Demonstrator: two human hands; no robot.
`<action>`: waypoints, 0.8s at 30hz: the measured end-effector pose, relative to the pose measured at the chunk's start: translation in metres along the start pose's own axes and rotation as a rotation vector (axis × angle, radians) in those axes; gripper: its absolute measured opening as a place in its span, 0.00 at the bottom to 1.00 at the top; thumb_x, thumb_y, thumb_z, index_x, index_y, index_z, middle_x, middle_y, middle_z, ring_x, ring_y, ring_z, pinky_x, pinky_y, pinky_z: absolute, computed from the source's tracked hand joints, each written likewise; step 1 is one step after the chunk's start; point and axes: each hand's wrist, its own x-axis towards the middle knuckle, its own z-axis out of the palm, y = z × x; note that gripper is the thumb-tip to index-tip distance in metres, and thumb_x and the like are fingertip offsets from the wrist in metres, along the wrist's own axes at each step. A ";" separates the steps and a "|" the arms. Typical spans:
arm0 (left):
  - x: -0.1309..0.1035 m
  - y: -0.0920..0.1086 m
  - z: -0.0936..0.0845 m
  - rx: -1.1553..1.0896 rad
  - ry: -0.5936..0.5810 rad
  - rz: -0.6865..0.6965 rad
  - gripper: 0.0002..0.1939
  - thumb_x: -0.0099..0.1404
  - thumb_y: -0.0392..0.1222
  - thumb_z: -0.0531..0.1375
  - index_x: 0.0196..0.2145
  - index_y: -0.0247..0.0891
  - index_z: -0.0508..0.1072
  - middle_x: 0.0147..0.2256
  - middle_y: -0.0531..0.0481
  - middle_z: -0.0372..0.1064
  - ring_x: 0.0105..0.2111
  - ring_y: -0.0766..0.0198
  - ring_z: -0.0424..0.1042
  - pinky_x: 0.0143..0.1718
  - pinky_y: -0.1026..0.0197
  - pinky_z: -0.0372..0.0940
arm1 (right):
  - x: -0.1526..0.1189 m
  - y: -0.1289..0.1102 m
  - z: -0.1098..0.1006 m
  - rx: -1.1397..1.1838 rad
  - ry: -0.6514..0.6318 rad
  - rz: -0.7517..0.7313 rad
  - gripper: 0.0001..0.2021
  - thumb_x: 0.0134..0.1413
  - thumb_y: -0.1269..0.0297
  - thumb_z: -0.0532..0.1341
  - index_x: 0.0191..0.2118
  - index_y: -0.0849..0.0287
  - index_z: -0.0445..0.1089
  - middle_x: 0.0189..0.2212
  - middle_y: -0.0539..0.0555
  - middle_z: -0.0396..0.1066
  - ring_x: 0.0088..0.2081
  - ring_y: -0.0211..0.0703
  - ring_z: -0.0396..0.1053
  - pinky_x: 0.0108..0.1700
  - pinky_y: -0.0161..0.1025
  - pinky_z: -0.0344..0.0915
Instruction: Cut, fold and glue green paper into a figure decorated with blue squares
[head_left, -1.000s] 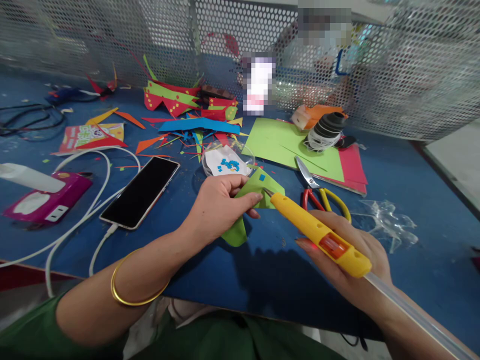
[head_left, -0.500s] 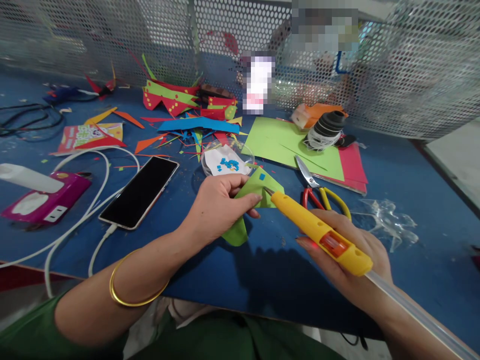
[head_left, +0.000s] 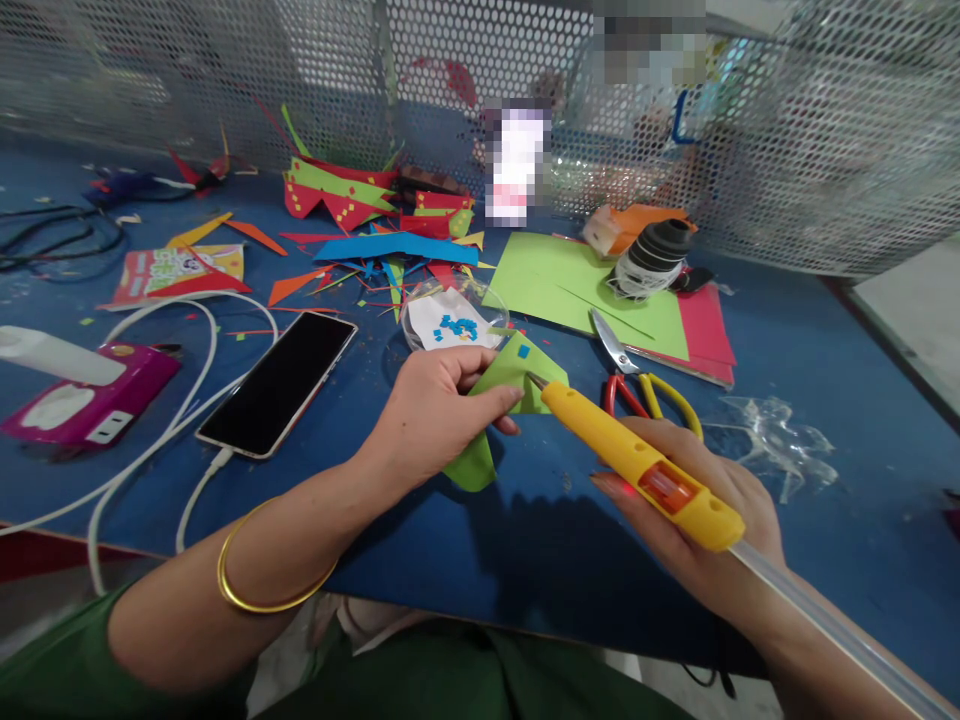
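Between thumb and fingers, my left hand (head_left: 442, 410) pinches a green paper cutout (head_left: 536, 385). One small blue square (head_left: 523, 351) lies on the paper near its top edge. My right hand (head_left: 720, 520) is wrapped around a yellow glue gun (head_left: 622, 445) with a clear glue stick (head_left: 817, 610) running out of its back end. The metal tip of the glue gun is at the paper, just below the blue square; I cannot tell whether it touches. Behind my left hand stands a clear round dish (head_left: 411, 318) with white paper and several blue squares in it.
Scissors (head_left: 615, 345) with red and yellow handles lie beyond my right hand. Green sheets (head_left: 540, 270) lie behind them. A phone (head_left: 281, 385) with a white cable and a purple power strip (head_left: 97, 400) are at left. Coloured paper scraps and a red-green paper mask (head_left: 341, 195) lie farther back.
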 end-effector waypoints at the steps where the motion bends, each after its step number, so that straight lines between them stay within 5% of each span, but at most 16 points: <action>1: 0.000 0.000 0.000 0.000 0.000 0.002 0.08 0.60 0.40 0.64 0.37 0.37 0.79 0.25 0.53 0.77 0.24 0.64 0.77 0.22 0.69 0.67 | 0.000 0.000 0.000 -0.003 -0.002 -0.006 0.10 0.66 0.55 0.57 0.48 0.53 0.64 0.31 0.48 0.75 0.21 0.36 0.70 0.24 0.33 0.63; 24: 0.000 -0.001 0.001 0.003 -0.001 0.005 0.07 0.59 0.40 0.64 0.36 0.38 0.79 0.24 0.53 0.77 0.24 0.64 0.77 0.23 0.68 0.68 | -0.002 0.000 0.001 0.001 -0.020 0.019 0.13 0.66 0.53 0.57 0.50 0.53 0.65 0.31 0.48 0.75 0.21 0.37 0.70 0.24 0.34 0.64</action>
